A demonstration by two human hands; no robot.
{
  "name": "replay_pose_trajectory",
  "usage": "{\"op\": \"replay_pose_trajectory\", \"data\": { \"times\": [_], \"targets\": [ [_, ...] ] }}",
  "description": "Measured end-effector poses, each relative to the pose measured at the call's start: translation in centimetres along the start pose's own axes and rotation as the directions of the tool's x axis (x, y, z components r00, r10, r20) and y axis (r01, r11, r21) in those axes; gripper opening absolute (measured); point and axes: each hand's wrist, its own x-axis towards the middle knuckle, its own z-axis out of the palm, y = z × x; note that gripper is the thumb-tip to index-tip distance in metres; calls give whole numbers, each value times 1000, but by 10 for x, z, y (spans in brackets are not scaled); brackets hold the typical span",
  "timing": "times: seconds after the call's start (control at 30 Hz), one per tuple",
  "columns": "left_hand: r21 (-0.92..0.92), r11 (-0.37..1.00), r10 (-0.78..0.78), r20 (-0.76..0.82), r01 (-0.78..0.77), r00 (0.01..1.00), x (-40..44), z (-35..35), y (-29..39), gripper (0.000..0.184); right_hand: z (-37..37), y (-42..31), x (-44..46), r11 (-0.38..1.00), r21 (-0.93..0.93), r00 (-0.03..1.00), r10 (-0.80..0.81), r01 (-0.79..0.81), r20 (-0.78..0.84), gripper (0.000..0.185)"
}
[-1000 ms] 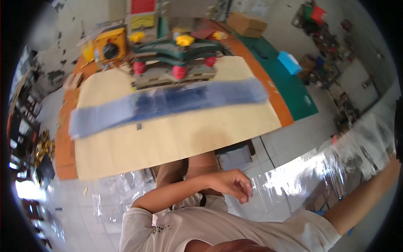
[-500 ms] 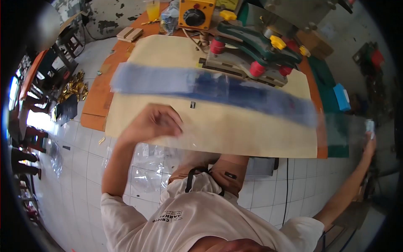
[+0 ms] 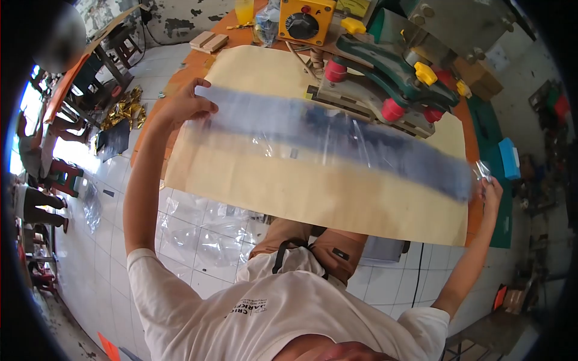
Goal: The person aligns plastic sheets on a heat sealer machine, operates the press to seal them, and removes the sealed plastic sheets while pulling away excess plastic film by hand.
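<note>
My left hand (image 3: 188,106) pinches the left end of a long clear plastic sheet (image 3: 325,147), thumb and fingers closed at its edge. At the far right, my right hand (image 3: 491,192) grips the other end, where the plastic bunches up and glints. Stretched between both hands, the sheet lies over or just above a long bluish strip (image 3: 397,150), pale at the left and darker from the middle on; motion blurs it. Underneath is a large cream paper sheet (image 3: 301,201) on the orange table (image 3: 180,78). A small dark piece (image 3: 294,154) shows faintly through the plastic.
Behind the strip stands a green press-like machine (image 3: 391,75) with red and yellow knobs. An orange control box (image 3: 306,21) and wooden blocks (image 3: 209,41) sit at the back. A blue box (image 3: 509,158) is at right. Clear plastic (image 3: 211,231) lies on the floor.
My left hand has moved up and left to the strip's left end and taken hold of the plastic. My right hand has come inward. The clear sheet now spans the strip.
</note>
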Motion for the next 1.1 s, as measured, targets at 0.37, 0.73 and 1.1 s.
{"op": "replay_pose_trajectory", "data": {
  "times": [0.37,0.73,1.1],
  "targets": [
    [282,959,49,-126,-12,991,68,-4,1,59,40,4,8,988,8,988,153,-153,10,19],
    [491,848,342,-221,-199,913,53,0,-21,60,51,-29,-19,946,-33,947,322,-321,15,42],
    [834,462,704,-137,-303,697,73,-15,-58,70,46,32,-2,885,-462,975,-146,53,-168,65]
  ]
}}
